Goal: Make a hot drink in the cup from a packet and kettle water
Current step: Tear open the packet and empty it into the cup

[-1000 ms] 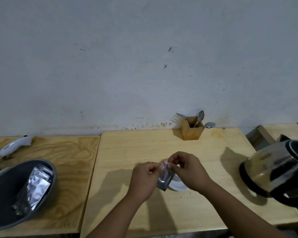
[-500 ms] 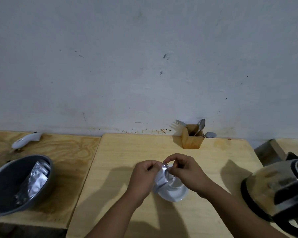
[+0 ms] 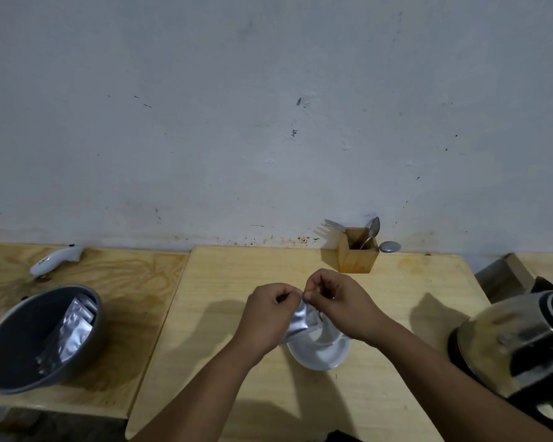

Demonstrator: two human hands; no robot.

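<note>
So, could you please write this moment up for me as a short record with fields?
activity: both hands pinch the top edge of a silver packet over the cup
left hand: grips the packet's top, left side
right hand: grips the packet's top, right side
cup: white, on the light table, partly hidden by the hands
kettle: metal, at the right edge
grey bowl: on the left table, holds more silver packets
wooden holder: by the wall, with spoons and a fork
packet opened: cannot tell
</note>
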